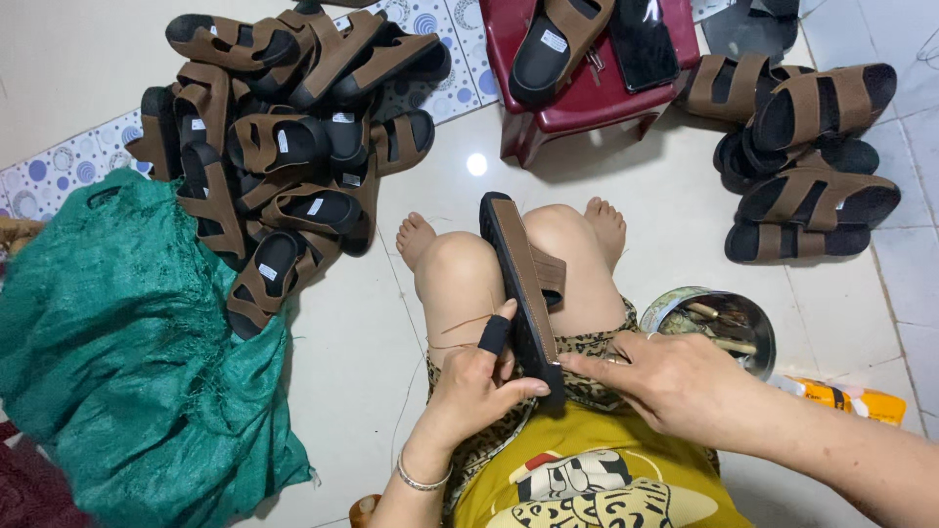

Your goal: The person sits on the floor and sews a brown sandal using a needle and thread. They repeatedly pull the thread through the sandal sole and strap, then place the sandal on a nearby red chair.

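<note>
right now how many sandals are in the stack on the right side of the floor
5 show: top sandal, one behind it, one mostly hidden below, a fourth under that, and the bottom one. More may be hidden within the stack.

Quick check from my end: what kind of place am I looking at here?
Likely a home floor used as an informal sandal-making spot. A heap of brown sandals lies on pale floor tiles, a second stack of sandals sits opposite, and the left hand and right hand hold a sandal across bare knees.
</note>
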